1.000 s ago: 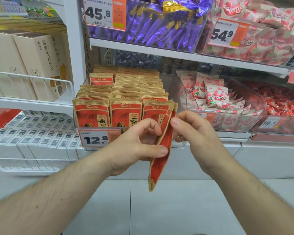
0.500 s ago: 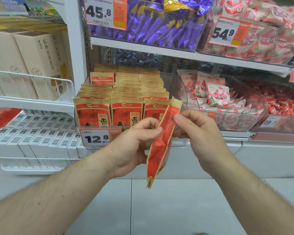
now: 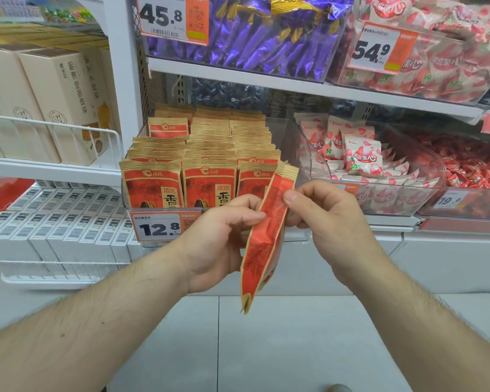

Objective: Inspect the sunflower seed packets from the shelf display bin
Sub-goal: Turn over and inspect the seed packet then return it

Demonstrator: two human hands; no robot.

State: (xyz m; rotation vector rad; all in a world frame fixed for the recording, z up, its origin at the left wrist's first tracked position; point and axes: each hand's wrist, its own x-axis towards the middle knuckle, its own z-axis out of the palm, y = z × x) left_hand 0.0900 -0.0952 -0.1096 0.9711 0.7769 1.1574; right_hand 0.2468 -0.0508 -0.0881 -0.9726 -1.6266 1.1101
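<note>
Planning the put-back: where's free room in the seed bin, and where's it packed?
Free: back right of the seed bin, behind the right packet row. Front rows are packed tight. Both hands hold the packet.

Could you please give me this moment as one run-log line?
stage: inspecting | left hand: grips packets | right hand: pinches packets | display bin: stocked

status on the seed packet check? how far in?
Done: packets are out of the bin. In hand: the left hand and right hand pinch the held packets edge-on, so the print can't be read. Left: the full rows in the bin look untouched.
</note>
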